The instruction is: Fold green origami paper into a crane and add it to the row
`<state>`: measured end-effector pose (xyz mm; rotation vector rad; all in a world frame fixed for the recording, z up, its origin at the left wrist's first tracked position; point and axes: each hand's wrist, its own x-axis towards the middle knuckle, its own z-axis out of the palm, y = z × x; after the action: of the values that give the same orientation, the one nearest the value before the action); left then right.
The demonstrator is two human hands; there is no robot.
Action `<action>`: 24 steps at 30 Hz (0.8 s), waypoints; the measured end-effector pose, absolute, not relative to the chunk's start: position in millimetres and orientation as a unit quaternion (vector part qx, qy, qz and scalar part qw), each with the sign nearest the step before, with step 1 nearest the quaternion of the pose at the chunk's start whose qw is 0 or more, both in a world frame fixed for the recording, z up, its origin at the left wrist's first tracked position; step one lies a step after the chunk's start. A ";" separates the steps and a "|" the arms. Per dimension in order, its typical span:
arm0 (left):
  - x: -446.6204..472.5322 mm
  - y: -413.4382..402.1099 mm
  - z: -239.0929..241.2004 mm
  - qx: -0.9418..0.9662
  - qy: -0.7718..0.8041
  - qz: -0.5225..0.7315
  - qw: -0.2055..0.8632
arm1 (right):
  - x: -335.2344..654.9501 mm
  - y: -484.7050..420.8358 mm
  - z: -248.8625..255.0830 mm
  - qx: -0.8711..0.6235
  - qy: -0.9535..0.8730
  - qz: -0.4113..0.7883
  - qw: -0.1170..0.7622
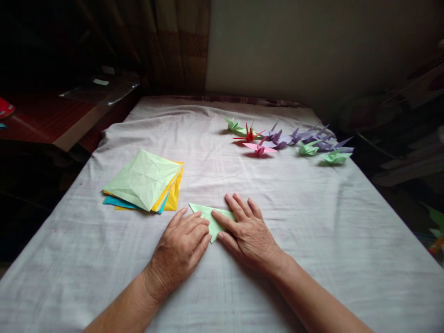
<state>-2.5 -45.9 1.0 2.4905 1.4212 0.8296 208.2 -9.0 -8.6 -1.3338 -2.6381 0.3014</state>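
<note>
A pale green sheet of origami paper (215, 227), folded into a triangle, lies flat on the cloth with one corner pointing towards me. My left hand (185, 238) rests over its left side, fingers stretched out and lying on the paper's edge. On the right side, my right hand (248, 226) lies flat with its fingers spread, the index fingertip and thumb on the paper. Parts of the folded paper are hidden under both hands.
To the left sits a stack of creased paper sheets (144, 180), green on top, yellow and blue below. Several folded paper cranes (274, 136) in purple, green, red and pink stand at the back right. A wooden table (69, 115) with a clear plastic bag (111, 90) adjoins at left.
</note>
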 end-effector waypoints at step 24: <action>10.6 -58.3 10.5 0.852 0.415 0.307 0.087 | 205.5 -8.4 -4.8 -0.454 -0.880 0.110 0.089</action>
<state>10.6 -58.3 10.5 2.5380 1.2362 0.9156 205.5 -8.4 -4.8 -1.3497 -2.6177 0.3263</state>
